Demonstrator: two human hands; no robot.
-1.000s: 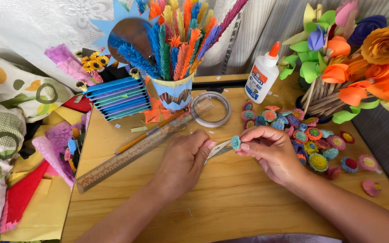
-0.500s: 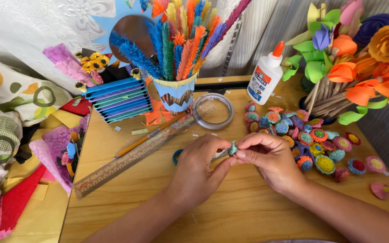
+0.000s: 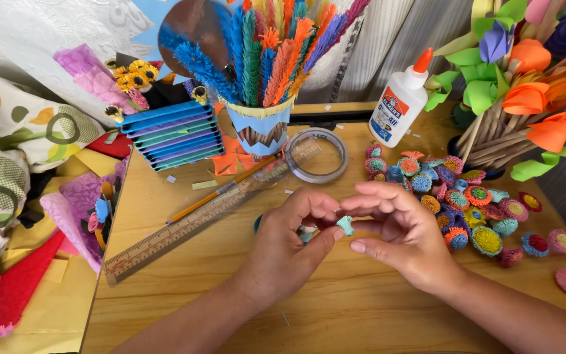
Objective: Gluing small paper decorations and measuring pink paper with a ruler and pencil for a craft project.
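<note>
Over the middle of a wooden table (image 3: 348, 308), my left hand (image 3: 289, 246) and my right hand (image 3: 397, 233) meet around a small rolled teal paper piece (image 3: 345, 225). The fingertips of both hands pinch it, with the fringed end showing between my left thumb and my right fingers. Just right of my right hand lies a pile of several small rolled paper flowers (image 3: 456, 196) in many colours.
A long ruler (image 3: 204, 213) and a pencil (image 3: 214, 195) lie diagonally at left. Behind stand a cup of paper feathers (image 3: 263, 128), a tape roll (image 3: 319, 157), a glue bottle (image 3: 401, 105) and blue stacked strips (image 3: 171, 134). Paper flower bouquet (image 3: 525, 85) at right; coloured paper sheets (image 3: 40, 275) at left.
The paper strip that stretched between my hands has been wound in. Only a small tight roll remains at my fingertips, and my right fingers have spread wider.
</note>
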